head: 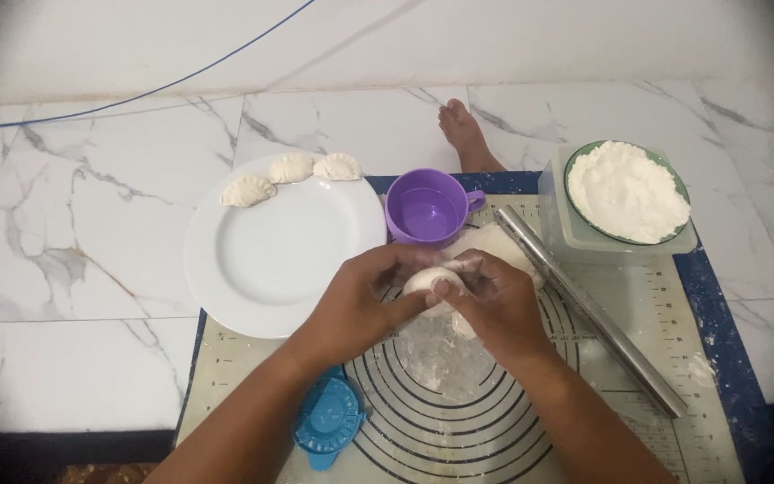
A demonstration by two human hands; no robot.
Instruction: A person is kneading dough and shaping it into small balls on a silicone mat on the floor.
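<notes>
Just below the purple cup [428, 213], both hands' fingers [409, 262] pinched a small dough piece [426, 280]; uneven pressure could probably tear it over the floured mat [638, 358].

A white marble floor [73, 269] fills the frame — on it, lower centre, lies a baking mat [638, 358]; a white plate [270, 260] overlaps the mat's left edge.

A small pale dough ball [430, 280], smooth and rounded, sits pinched between both hands above the mat.
</notes>
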